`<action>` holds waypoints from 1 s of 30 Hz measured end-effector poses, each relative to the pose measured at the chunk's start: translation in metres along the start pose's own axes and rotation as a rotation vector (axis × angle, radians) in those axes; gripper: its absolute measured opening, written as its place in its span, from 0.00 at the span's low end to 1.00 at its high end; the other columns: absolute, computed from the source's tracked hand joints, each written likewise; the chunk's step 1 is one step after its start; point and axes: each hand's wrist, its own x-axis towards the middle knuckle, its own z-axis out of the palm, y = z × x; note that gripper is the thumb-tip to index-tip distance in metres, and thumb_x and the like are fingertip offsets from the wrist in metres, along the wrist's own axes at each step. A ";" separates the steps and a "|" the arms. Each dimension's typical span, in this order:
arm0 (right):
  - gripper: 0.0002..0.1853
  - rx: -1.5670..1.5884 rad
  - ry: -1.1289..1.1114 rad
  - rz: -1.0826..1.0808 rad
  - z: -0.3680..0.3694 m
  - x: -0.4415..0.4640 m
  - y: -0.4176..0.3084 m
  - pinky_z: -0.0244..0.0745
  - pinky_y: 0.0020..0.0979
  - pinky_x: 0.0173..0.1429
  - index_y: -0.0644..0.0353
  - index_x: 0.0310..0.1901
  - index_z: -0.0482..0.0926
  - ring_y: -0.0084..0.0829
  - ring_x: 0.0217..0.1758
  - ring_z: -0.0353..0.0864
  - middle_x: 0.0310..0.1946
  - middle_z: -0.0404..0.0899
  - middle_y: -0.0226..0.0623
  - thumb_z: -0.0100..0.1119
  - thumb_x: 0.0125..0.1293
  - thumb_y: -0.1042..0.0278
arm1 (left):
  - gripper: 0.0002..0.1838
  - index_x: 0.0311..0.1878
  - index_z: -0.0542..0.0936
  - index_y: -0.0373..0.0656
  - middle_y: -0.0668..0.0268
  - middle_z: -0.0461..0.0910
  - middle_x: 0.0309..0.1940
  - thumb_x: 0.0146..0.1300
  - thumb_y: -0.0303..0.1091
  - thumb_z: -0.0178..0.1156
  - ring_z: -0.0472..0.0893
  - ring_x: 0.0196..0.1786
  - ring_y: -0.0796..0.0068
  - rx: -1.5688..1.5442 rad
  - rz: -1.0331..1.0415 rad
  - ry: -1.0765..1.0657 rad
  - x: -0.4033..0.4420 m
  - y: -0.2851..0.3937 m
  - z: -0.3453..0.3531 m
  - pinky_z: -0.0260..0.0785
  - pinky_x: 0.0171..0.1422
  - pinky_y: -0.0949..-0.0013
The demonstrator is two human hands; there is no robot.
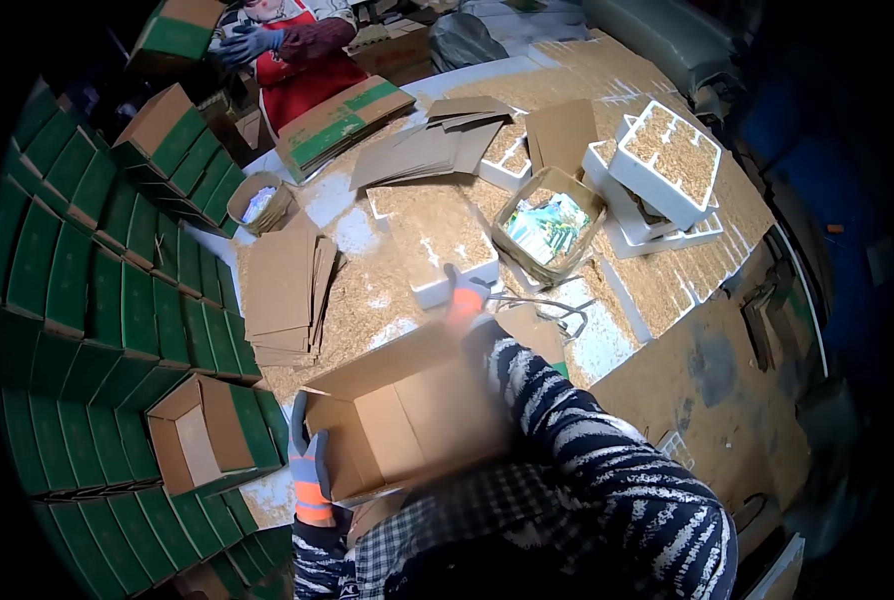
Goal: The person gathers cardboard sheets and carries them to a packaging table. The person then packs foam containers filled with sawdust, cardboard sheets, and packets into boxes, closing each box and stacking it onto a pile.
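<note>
An open, empty cardboard box (392, 425) is tilted in front of my body. My left hand (310, 465), in a grey and orange glove, grips its left wall, with the thumb inside and the fingers outside. Above the box's far right corner is my right hand (465, 297), gloved and blurred; its fingers point toward a white foam block (457, 285) covered in brown crumbs. Whether those fingers touch the block or hold anything is unclear. Flat cardboard sheets (282, 290) lie left of the block.
Green and brown boxes (92, 310) are stacked at the left. A basket of printed packets (547, 228) stands beyond my right hand, near stacked foam trays (667, 165). Across the table, a person in a red apron (307, 75) handles a green box (175, 35).
</note>
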 end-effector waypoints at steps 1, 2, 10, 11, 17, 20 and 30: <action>0.30 0.105 0.045 0.067 -0.006 -0.015 -0.017 0.77 0.43 0.44 0.62 0.48 0.80 0.45 0.40 0.83 0.41 0.84 0.48 0.78 0.52 0.47 | 0.39 0.78 0.62 0.38 0.56 0.62 0.76 0.58 0.22 0.50 0.61 0.78 0.61 -0.003 0.002 -0.003 0.001 -0.005 -0.004 0.52 0.81 0.63; 0.29 0.147 0.106 0.113 -0.006 -0.019 -0.026 0.78 0.43 0.43 0.62 0.48 0.80 0.44 0.39 0.83 0.41 0.84 0.47 0.78 0.52 0.49 | 0.39 0.77 0.62 0.38 0.56 0.63 0.76 0.58 0.22 0.50 0.61 0.78 0.61 -0.005 0.005 -0.006 0.002 -0.010 -0.007 0.52 0.81 0.63; 0.18 0.802 -0.228 0.074 -0.066 -0.025 -0.038 0.78 0.42 0.33 0.58 0.43 0.82 0.36 0.32 0.81 0.33 0.81 0.36 0.76 0.53 0.62 | 0.37 0.75 0.64 0.36 0.55 0.66 0.74 0.58 0.24 0.50 0.63 0.77 0.61 0.079 0.055 -0.039 0.002 -0.028 -0.023 0.50 0.82 0.63; 0.13 0.822 -0.321 -0.018 -0.085 -0.024 -0.046 0.76 0.37 0.29 0.57 0.42 0.82 0.33 0.30 0.80 0.32 0.81 0.35 0.73 0.56 0.65 | 0.37 0.75 0.65 0.35 0.55 0.66 0.74 0.58 0.24 0.50 0.63 0.77 0.61 0.045 0.054 -0.043 0.000 -0.031 -0.022 0.51 0.82 0.63; 0.12 0.694 -0.731 -0.233 -0.256 -0.078 -0.191 0.80 0.31 0.42 0.58 0.45 0.76 0.30 0.37 0.83 0.34 0.81 0.35 0.66 0.63 0.65 | 0.40 0.76 0.65 0.37 0.56 0.69 0.71 0.54 0.17 0.45 0.71 0.70 0.67 -0.138 0.060 0.040 0.005 -0.012 0.021 0.64 0.72 0.70; 0.08 0.157 -0.679 -1.105 -0.309 -0.043 -0.216 0.72 0.29 0.56 0.62 0.44 0.80 0.28 0.50 0.77 0.44 0.77 0.35 0.63 0.66 0.69 | 0.40 0.77 0.62 0.41 0.59 0.68 0.71 0.57 0.16 0.47 0.74 0.64 0.70 -0.302 0.086 0.104 0.031 -0.031 0.058 0.72 0.63 0.72; 0.34 -0.319 -0.999 -0.553 -0.293 -0.110 -0.207 0.78 0.27 0.48 0.64 0.67 0.65 0.23 0.46 0.81 0.48 0.81 0.39 0.68 0.62 0.64 | 0.33 0.81 0.56 0.45 0.63 0.73 0.65 0.79 0.46 0.50 0.76 0.58 0.74 -0.452 -0.031 0.005 0.044 -0.017 0.124 0.70 0.64 0.69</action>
